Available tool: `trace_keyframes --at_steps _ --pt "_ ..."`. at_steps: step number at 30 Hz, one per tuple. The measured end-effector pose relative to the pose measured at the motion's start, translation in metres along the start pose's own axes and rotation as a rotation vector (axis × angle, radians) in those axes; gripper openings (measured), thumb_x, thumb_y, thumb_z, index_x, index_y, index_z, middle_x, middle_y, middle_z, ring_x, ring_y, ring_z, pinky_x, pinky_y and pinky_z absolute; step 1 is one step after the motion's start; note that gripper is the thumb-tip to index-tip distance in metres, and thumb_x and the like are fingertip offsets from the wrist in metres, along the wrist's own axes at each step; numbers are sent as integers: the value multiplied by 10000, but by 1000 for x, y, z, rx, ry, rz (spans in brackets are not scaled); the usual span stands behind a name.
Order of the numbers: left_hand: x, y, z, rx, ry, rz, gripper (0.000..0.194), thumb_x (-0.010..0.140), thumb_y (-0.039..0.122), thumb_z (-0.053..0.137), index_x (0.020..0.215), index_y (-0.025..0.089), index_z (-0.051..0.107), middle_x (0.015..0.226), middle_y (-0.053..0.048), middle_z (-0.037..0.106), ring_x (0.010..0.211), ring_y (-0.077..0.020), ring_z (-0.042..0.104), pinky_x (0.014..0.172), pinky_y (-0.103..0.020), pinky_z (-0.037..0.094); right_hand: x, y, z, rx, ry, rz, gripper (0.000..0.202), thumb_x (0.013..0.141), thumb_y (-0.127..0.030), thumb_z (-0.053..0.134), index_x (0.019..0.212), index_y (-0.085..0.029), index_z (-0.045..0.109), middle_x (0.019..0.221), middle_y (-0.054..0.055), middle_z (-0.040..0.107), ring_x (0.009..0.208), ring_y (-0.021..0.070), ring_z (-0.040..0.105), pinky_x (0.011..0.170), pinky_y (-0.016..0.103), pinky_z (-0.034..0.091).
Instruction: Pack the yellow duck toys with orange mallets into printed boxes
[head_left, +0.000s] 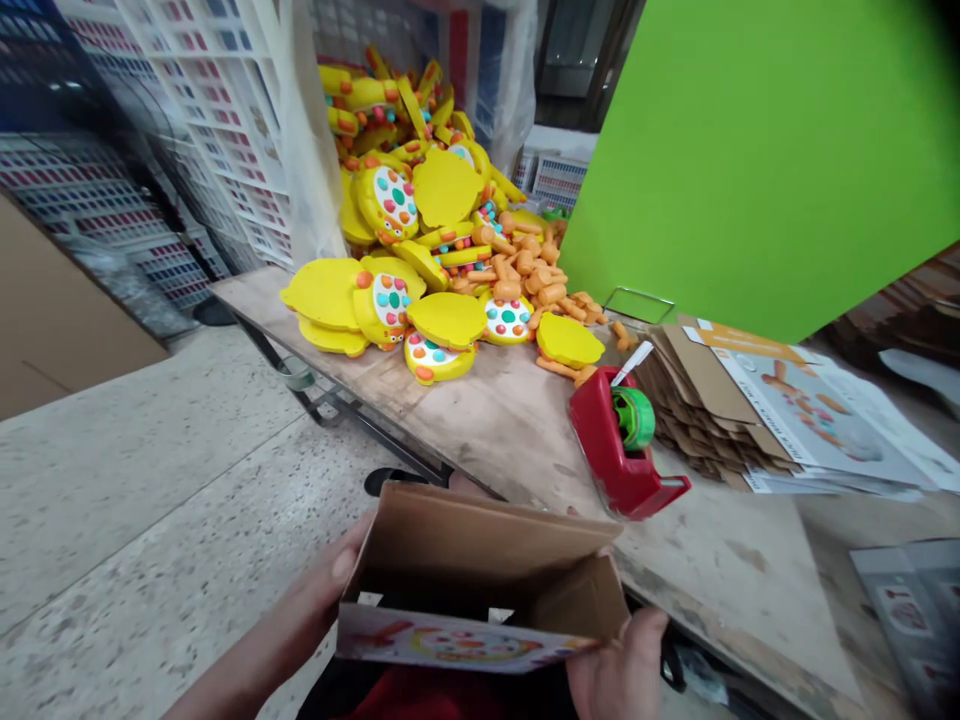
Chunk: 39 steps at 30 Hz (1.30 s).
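Observation:
An open cardboard box (457, 645) with a printed front is held low at the table's near edge, its opening facing up toward me. My left hand (341, 575) grips the box's left side. At its right end, my right hand (622, 665) holds the lower corner, thumb outside. The inside is shaded, with small white patches near the front wall. Beyond the box, a red tape dispenser (619, 450) with a green roll stands on the table (495, 420). Yellow toy pieces (446, 190) with coloured buttons and orange peg-like parts (532, 270) are heaped behind it.
Flattened printed boxes (810, 410) are stacked at the right. A large green panel (750, 150) rises behind them. White plastic crates (217, 110) stand at the back left. Brown cardboard (60, 300) is at the far left, above the speckled floor (150, 480).

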<state>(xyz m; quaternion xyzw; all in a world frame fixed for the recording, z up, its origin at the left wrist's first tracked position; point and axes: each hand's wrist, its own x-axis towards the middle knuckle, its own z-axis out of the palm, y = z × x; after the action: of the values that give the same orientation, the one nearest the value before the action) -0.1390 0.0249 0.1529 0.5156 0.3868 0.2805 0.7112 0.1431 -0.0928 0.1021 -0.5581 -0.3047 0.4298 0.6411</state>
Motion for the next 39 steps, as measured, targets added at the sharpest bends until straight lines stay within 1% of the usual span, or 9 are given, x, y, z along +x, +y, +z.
trace_keyframes --at_steps 5,9,11,14,18,21,26,32,39 --pt "7 28 9 -228 31 -223 725 809 462 718 1464 235 508 1249 -97 728 1141 -373 670 835 -365 564 -2 -18 11 318 44 293 668 861 -718 554 1416 -346 565 1244 68 738 1101 323 715 969 510 556" --pt "19 46 17 -195 83 -161 666 744 271 711 1395 241 572 1197 -57 742 1067 -310 693 805 -309 548 7 -37 24 357 -65 472 659 732 -433 841 1337 -376 585 1326 38 690 1133 293 692 939 451 566" --pt "24 46 15 -87 72 -32 523 803 272 710 1320 263 633 1235 -51 724 1090 -286 680 839 -299 542 14 -38 22 303 -77 417 573 726 -391 855 1251 -370 627 1247 30 719 1100 269 697 925 415 564" --pt "26 45 4 184 -18 178 232 935 370 674 1131 273 749 1241 -63 722 1170 -277 649 947 -319 519 22 -27 9 57 -20 122 226 777 -409 819 959 -316 723 1154 30 732 1106 232 677 936 344 535" --pt "19 50 -6 425 -189 325 294 844 514 771 1012 274 796 1196 -75 741 1224 -312 616 1076 -406 468 23 -21 -15 -252 -209 -151 156 811 -429 785 848 -279 766 1263 89 701 1198 278 639 1000 392 509" --pt "12 53 2 461 -152 218 282 777 447 843 929 232 745 1254 -91 690 1263 -338 580 986 -398 552 22 -33 -22 -323 -367 -136 182 831 -427 762 932 -276 772 1356 125 659 1305 322 578 1071 491 473" --pt "6 50 23 338 -144 -26 267 857 407 751 1047 257 637 1429 -90 543 1023 -265 695 549 -237 615 23 -56 -18 -480 -415 -36 244 844 -369 751 1077 -295 752 1412 127 622 1323 314 568 1131 548 413" --pt "13 56 28 539 -46 242 105 893 300 699 939 207 714 1062 -75 731 1001 -239 694 853 -313 583 29 -58 -17 -474 -438 -52 206 896 -376 697 1070 -312 786 1283 107 712 1213 291 653 1069 514 493" --pt "19 56 10 711 -271 500 296 902 327 757 1193 283 730 1275 -79 724 1230 -263 639 1030 -376 526 32 -53 -30 -491 -529 -98 262 896 -376 699 1147 -341 766 1359 103 670 1301 312 599 1123 584 422"
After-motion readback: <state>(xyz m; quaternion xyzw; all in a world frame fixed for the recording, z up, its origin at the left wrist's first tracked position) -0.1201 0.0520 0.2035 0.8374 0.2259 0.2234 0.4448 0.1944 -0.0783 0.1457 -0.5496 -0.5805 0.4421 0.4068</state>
